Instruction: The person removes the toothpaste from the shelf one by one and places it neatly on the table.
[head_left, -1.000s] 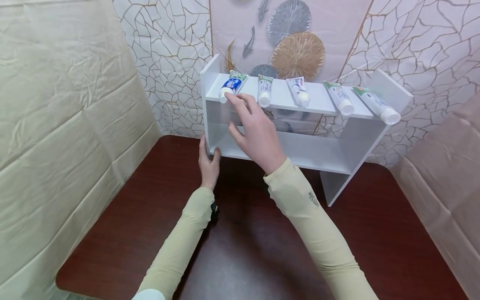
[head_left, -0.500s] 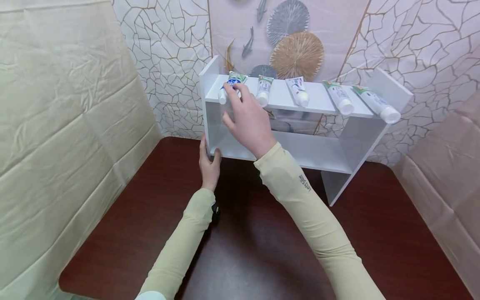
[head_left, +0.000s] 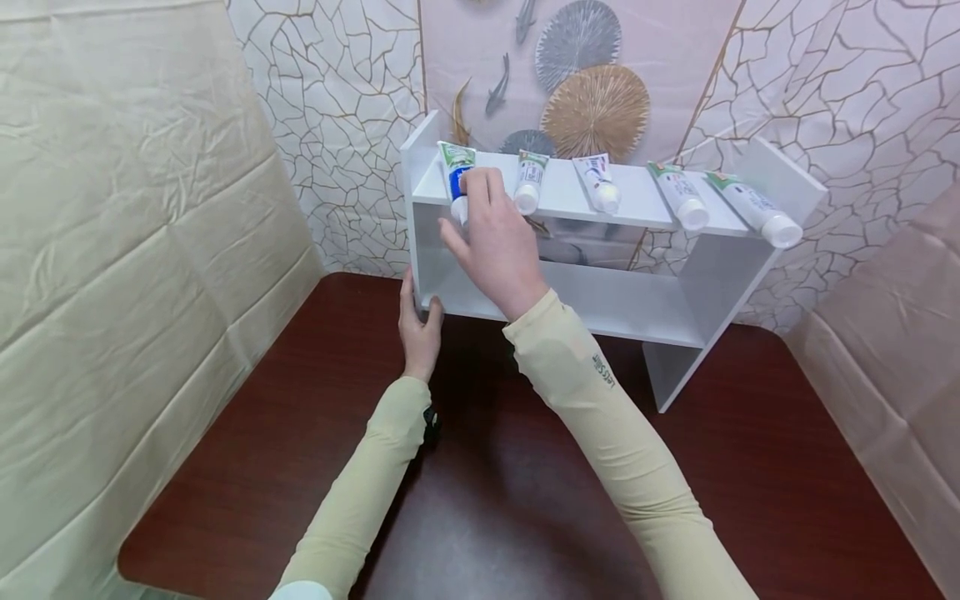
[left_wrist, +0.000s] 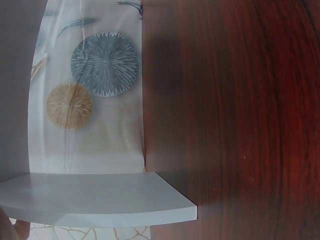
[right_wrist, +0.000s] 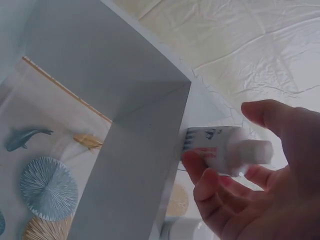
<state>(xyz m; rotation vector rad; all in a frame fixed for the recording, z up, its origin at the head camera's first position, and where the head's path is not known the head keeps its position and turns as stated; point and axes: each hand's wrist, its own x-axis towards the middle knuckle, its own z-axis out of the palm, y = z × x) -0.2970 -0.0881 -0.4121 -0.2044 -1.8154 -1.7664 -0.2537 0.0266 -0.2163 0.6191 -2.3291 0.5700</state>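
The right hand [head_left: 498, 242] is at the left end of the upper board of a white, flat-panelled, two-tier shelf unit [head_left: 615, 307]. Its bent fingers touch the side of a white, blue and green squeeze tube with a white cap [head_left: 457, 177]. In the right wrist view, its thumb stands clear of the tube; the hand is not clamped on it. This tube lies on the upper board, just beside the left side panel, with its cap projecting past the front edge.

The left hand [head_left: 420, 333] grips the lower front of the left side panel, fingers outside and thumb inside. The two hands are apart.

Four further white-capped tubes lie along the same board, caps forward; the nearest is a slim white and green tube [head_left: 531, 179]. The unit stands on a dark red-brown wood-grain table [head_left: 247, 467], before a patterned fabric backdrop [head_left: 352, 108].
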